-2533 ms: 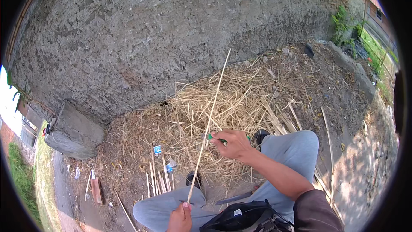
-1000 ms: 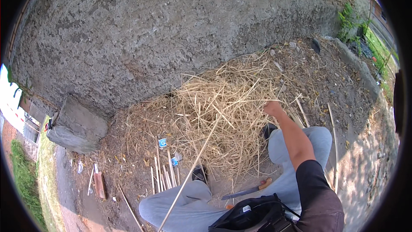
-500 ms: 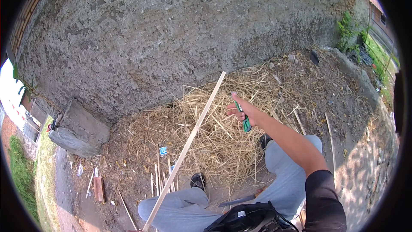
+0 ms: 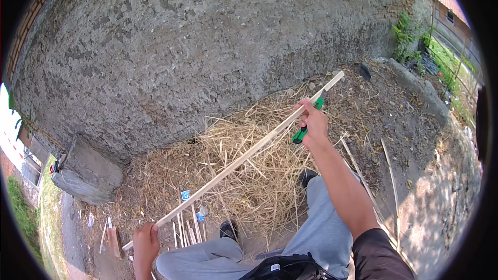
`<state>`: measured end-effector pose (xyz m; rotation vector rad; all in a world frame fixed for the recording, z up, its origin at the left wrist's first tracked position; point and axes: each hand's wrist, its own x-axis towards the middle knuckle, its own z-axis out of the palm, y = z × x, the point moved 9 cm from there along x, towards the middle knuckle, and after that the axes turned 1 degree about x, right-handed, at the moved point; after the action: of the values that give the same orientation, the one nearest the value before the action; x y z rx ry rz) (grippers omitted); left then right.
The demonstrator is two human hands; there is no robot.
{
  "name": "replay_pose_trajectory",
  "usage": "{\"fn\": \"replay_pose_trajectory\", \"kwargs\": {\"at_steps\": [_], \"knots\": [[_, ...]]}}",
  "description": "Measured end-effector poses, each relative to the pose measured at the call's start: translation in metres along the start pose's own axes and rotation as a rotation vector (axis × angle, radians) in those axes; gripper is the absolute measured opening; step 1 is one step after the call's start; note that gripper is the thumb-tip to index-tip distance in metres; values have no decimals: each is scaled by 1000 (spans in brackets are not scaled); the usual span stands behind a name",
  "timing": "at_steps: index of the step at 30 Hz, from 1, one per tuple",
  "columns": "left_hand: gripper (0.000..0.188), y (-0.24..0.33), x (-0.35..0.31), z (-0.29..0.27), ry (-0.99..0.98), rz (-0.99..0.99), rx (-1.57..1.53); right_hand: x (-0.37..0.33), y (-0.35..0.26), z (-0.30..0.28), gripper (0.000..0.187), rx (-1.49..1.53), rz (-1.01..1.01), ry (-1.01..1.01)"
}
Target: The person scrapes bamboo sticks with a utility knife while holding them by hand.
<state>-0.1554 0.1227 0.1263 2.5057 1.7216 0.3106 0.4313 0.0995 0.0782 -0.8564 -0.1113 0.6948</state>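
Note:
A long, pale wooden strip (image 4: pixel 249 153) runs slantwise in front of me, from lower left to upper right. Its lower end is gripped by my left hand (image 4: pixel 145 241), fingers closed round it. In my right hand (image 4: pixel 315 124) is a green utility knife (image 4: pixel 299 136), with its blade out beside the strip near the far end. The right thumb and fingers also touch the strip there. Whether the blade touches the wood, I cannot tell. Below the strip lies a heap of straw-coloured shavings (image 4: pixel 254 192), between my feet and the wall.
A rough grey wall (image 4: pixel 207 46) rises just beyond the heap. At left stands a concrete block (image 4: pixel 93 171). Several cut strips (image 4: pixel 193 231) lie by my left foot, and a reddish-brown block (image 4: pixel 114 241) farther left. More long strips (image 4: pixel 390 176) lie to my right.
The strip has swung down toward the right, its far end now farther right. My right hand has moved up to it with the knife. My left hand has come into view on the lower end.

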Motion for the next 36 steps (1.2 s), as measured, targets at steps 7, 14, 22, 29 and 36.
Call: {"fn": "replay_pose_trajectory", "kwargs": {"at_steps": [7,14,22,29,36], "knots": [[56,119,64,-10,422,232,164,66,-22,-62,15,211,-94,296],[68,146,99,55,335,392,-93,84,-34,-81,18,95,-173,312],[54,158,100,66,344,441,-151,92,-35,-95,20,114,-192,303],[14,149,92,59,501,523,-216,70,-24,-70,17,173,-176,281],[13,136,93,56,525,453,-219,59,-18,-51,20,236,-93,162]]}}
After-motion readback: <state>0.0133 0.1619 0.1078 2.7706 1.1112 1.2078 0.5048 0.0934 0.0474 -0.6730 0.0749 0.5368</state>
